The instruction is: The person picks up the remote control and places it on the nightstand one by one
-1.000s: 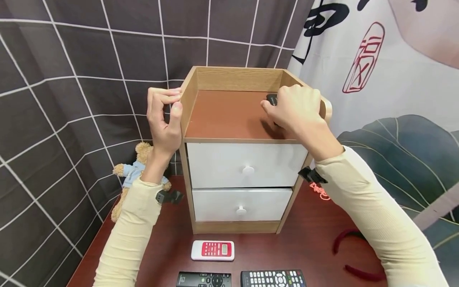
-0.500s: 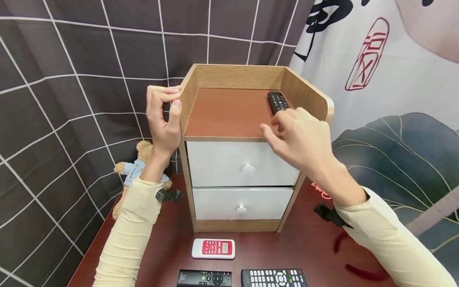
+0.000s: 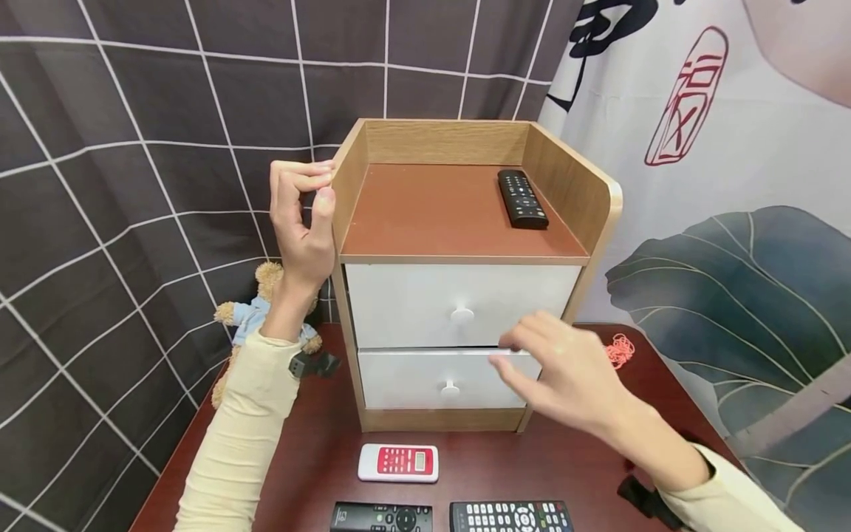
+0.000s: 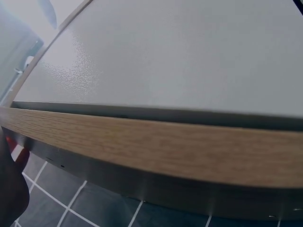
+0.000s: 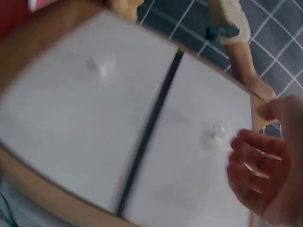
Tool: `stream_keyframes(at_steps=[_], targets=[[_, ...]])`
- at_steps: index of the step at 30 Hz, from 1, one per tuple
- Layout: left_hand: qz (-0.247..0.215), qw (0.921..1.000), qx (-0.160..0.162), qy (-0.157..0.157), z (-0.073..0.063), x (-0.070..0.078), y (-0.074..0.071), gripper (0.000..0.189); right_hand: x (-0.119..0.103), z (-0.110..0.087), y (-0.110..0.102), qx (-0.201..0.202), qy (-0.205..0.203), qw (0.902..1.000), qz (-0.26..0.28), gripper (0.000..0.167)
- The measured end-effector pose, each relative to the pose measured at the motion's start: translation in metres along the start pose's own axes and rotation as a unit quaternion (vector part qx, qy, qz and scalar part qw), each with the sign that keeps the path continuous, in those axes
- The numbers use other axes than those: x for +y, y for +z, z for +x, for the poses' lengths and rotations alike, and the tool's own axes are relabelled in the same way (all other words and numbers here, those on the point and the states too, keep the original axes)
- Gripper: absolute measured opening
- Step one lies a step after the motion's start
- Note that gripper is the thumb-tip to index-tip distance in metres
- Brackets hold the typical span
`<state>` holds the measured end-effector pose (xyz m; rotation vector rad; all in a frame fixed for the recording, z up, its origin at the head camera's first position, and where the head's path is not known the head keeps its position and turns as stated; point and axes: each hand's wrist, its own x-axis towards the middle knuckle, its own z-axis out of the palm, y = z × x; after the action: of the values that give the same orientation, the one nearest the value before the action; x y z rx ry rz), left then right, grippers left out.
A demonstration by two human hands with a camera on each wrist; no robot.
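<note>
In the head view a small wooden cabinet (image 3: 442,419) with two white drawers stands on the table. Fingertips of my left hand (image 3: 299,222) touch the outside of its left side panel near the top; part of this hand shows dark in the left wrist view. My right hand (image 3: 572,369), holding nothing, is in front of the cabinet's lower right, fingers loosely bent. Both the upper drawer (image 3: 399,303) and the lower drawer (image 3: 399,380) have round white knobs. On the brown top, by the right panel, lies a black remote control (image 3: 521,199).
A white and red remote control (image 3: 399,463) lies before the cabinet, with two black remotes, a left one (image 3: 379,517) and a right one (image 3: 510,517), nearer. A teddy bear (image 3: 249,318) in blue sits left. Coral-coloured cord (image 3: 620,350) lies right. Curtains hang behind.
My right hand has let go of the black remote control on the cabinet top and come down toward me, in front of the drawers. My left hand stays at the left panel.
</note>
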<state>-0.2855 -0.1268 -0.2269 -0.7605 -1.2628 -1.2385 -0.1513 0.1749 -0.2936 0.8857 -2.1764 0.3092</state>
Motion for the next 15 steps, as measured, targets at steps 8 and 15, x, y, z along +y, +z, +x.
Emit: stream_keyframes(at_steps=[8, 15], targets=[[0.001, 0.9999, -0.009, 0.004, 0.002, -0.002, 0.002, 0.033, -0.003, -0.061, 0.027, -0.087, 0.052, 0.9889, 0.108, 0.019], [0.001, 1.0000, 0.006, -0.005, -0.001, -0.001, -0.001, 0.032, 0.004, -0.121, 0.053, -0.143, 0.067, 0.9729, 0.169, 0.032]])
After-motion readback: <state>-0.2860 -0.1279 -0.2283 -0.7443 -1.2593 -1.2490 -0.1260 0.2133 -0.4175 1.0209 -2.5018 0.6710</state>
